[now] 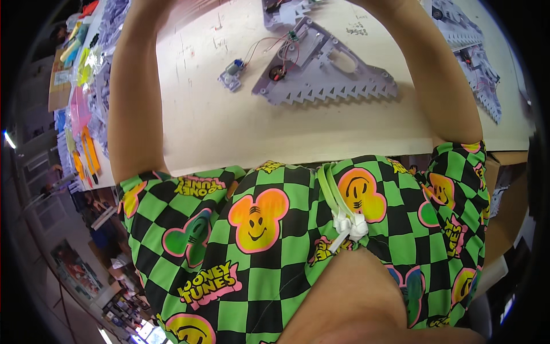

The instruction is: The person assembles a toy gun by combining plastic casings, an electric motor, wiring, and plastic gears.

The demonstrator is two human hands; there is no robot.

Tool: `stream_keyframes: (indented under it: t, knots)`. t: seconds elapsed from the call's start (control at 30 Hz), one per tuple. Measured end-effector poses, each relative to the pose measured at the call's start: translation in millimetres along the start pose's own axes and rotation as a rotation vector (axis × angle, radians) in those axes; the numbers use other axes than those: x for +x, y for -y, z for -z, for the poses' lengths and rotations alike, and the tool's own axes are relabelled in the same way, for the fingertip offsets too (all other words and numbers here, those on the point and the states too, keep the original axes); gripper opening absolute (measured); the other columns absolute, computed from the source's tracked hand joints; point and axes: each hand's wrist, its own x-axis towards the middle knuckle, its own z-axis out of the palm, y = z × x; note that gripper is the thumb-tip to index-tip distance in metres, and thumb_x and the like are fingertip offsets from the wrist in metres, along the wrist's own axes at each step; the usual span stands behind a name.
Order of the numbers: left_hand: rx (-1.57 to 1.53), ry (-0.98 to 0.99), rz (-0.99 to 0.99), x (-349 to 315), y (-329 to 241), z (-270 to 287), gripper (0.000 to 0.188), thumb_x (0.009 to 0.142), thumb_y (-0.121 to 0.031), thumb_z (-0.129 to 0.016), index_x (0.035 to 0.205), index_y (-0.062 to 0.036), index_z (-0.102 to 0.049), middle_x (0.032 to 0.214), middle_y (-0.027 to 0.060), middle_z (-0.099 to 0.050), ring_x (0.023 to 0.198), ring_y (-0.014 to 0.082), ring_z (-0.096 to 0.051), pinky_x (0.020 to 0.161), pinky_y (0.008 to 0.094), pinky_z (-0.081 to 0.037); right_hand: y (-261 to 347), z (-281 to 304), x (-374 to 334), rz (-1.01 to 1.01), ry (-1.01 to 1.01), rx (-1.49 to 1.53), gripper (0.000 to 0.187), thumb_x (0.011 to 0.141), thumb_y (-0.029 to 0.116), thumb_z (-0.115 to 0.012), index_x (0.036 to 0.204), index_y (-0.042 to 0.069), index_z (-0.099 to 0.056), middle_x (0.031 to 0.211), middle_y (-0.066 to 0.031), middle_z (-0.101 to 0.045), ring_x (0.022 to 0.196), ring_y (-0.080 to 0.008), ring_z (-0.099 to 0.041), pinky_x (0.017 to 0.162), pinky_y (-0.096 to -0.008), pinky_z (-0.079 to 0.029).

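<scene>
Both my bare forearms reach up over the white table (229,132) and run out at the top edge. The left forearm (136,86) and the right forearm (427,69) frame the work between them. Past the wrists my hands are cut off, so their fingers and anything held are hidden. Between the arms lies a grey plastic toy-gun-shaped shell half (321,74) with a saw-toothed near edge and an oval handle opening. Thin wires (260,43) run from it to a small motor unit (234,67) on its left. Nearest the top edge is another grey shell part (281,17), partly cut off.
More grey toothed shells with wiring (481,80) are stacked at the right of the table. Along the left lie many grey parts in a heap (112,34), orange-handled tools (89,152) and coloured items. A cardboard box (507,200) stands below the table's right side.
</scene>
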Motion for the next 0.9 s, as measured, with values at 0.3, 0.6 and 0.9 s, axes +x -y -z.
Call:
stream_keyframes:
  t: [0.3, 0.6, 0.9]
  knots:
    - [-0.439, 0.076, 0.254, -140.0, 4.8, -12.5, 0.030, 0.091, -0.018, -0.059, 0.112, 0.0026, -0.062, 0.095, 0.0074, -0.065, 0.083, 0.0132, -0.061, 0.076, 0.0250, -0.046, 55.6, -11.6, -4.3, 0.130, 0.147, 0.403, 0.015, 0.078, 0.012, -0.069, 0.091, 0.004, -0.069, 0.080, -0.0128, -0.068, 0.073, -0.0261, -0.065, 0.066, -0.0339, -0.051]
    - [0.181, -0.249, 0.152, -204.5, 43.6, -17.5, 0.046, 0.080, -0.018, -0.072, 0.123, -0.0074, -0.059, 0.106, 0.0053, -0.064, 0.094, 0.0116, -0.056, 0.085, 0.0262, -0.044, 67.9, -45.7, -4.6, -0.109, 0.632, 0.443, 0.012, 0.080, 0.010, -0.065, 0.088, 0.000, -0.064, 0.082, -0.0168, -0.065, 0.079, -0.0317, -0.063, 0.069, -0.0382, -0.049]
    - [0.471, -0.273, 0.183, -228.3, 73.0, -46.9, 0.055, 0.063, -0.028, -0.081, 0.112, -0.0091, -0.065, 0.110, 0.0076, -0.063, 0.105, 0.0262, -0.053, 0.093, 0.0375, -0.039, 91.4, -74.6, -35.3, -0.137, 0.821, 0.429, 0.016, 0.080, 0.017, -0.066, 0.092, 0.006, -0.062, 0.087, -0.0113, -0.063, 0.085, -0.0292, -0.061, 0.076, -0.0380, -0.046]
